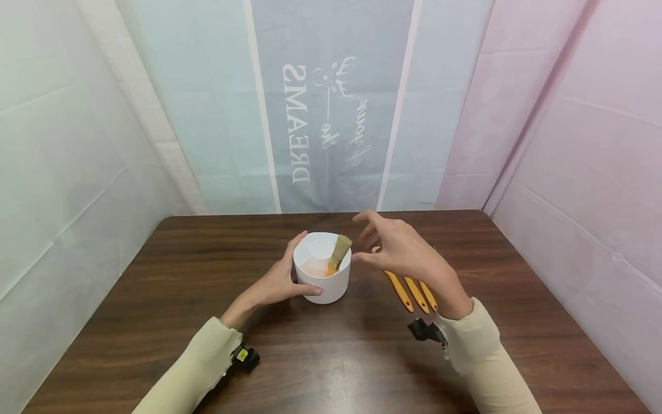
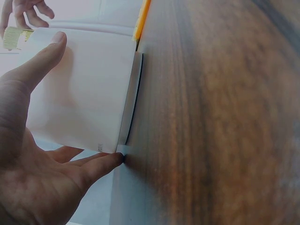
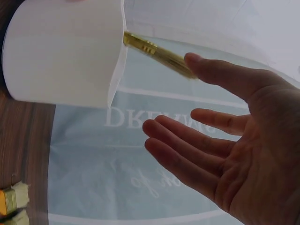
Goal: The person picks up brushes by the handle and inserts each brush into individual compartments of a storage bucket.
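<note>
A white round tub (image 1: 333,289) stands on the table, and my left hand (image 1: 274,283) grips it from the left. The left thumb lies along the near wall, as the left wrist view shows; the other fingers reach round the far side. A paintbrush (image 1: 339,252) leans inside the tub, bristles up above the rim, its orange handle down in the tub. Just right of the rim is my right hand (image 1: 403,247), fingers apart and holding nothing. In the right wrist view its thumb tip overlaps the bristles of the brush (image 3: 161,57); contact cannot be told.
Three orange-handled paintbrushes (image 1: 399,292) lie side by side on the dark wooden table (image 1: 331,356), right of the tub. The right hand partly covers them. A printed cloth (image 1: 336,184) hangs behind the table's far edge, with pale cloth on both sides.
</note>
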`<action>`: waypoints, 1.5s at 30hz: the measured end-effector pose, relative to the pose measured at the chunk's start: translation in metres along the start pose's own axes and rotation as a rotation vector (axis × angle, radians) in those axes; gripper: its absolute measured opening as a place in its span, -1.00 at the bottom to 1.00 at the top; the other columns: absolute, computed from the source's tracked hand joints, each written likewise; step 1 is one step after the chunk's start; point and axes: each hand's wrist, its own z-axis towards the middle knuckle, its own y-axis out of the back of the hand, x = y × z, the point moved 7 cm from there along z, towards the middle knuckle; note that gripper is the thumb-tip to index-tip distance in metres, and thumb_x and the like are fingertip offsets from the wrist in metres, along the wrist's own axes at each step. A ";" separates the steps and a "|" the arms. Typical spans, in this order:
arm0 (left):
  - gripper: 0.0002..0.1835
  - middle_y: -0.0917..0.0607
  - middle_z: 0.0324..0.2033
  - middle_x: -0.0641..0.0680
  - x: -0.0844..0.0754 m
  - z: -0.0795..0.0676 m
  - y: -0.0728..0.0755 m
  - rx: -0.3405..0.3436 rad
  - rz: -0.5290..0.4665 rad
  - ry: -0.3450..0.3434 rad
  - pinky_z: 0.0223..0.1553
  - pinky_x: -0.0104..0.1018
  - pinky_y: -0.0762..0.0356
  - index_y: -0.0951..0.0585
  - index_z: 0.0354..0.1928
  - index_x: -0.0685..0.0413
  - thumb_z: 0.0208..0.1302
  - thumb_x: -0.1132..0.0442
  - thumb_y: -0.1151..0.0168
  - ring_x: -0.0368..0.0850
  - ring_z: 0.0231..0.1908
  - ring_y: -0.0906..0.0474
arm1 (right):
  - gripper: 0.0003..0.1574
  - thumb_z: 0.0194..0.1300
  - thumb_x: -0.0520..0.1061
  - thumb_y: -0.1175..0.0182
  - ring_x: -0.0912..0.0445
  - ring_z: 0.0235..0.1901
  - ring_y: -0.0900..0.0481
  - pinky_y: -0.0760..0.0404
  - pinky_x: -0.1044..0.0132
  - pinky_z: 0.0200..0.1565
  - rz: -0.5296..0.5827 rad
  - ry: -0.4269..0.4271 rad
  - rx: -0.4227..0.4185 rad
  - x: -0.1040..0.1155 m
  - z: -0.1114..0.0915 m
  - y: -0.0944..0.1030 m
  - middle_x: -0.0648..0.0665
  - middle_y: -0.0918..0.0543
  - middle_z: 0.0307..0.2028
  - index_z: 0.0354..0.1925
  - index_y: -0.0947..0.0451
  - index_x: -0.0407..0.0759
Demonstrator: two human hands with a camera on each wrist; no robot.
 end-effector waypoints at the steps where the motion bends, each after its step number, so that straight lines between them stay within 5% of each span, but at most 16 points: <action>1: 0.39 -0.30 0.50 0.05 0.000 0.000 0.000 -0.001 -0.005 0.003 0.43 0.30 -0.27 0.27 0.62 -0.56 0.03 -0.03 -0.65 0.06 0.44 -0.33 | -0.18 0.22 0.06 -0.52 0.09 -0.17 -0.78 -0.74 0.15 -0.13 -0.006 -0.008 0.004 -0.002 -0.001 0.001 -0.04 -0.78 -0.12 0.35 -0.39 0.03; 23: 0.38 -0.29 0.51 0.04 -0.003 0.000 0.002 -0.002 -0.014 -0.015 0.47 0.34 -0.19 0.26 0.63 -0.54 0.04 0.02 -0.65 0.06 0.48 -0.29 | -0.51 0.43 -0.03 -0.33 0.01 -0.07 -0.75 -0.72 0.01 -0.08 -0.120 -0.126 -0.004 -0.069 -0.035 0.024 -0.12 -0.76 -0.05 0.24 -0.50 -0.10; 38: 0.38 -0.27 0.53 0.06 -0.004 -0.003 0.002 -0.003 -0.010 -0.001 0.46 0.35 -0.18 0.26 0.62 -0.56 0.04 0.00 -0.65 0.08 0.49 -0.28 | -0.50 0.47 0.01 -0.27 -0.07 -0.11 -0.75 -0.71 -0.03 -0.13 -0.100 -0.215 0.009 -0.114 -0.041 0.031 -0.22 -0.77 -0.07 0.25 -0.49 -0.17; 45: 0.38 -0.27 0.53 0.07 -0.005 -0.003 0.001 0.002 -0.011 -0.003 0.46 0.35 -0.19 0.26 0.62 -0.56 0.05 0.00 -0.64 0.09 0.49 -0.28 | -0.46 0.50 0.09 -0.24 -0.03 -0.19 -0.78 -0.74 0.12 -0.20 0.015 -0.282 0.021 -0.151 -0.044 0.032 -0.29 -0.76 -0.01 0.27 -0.46 -0.16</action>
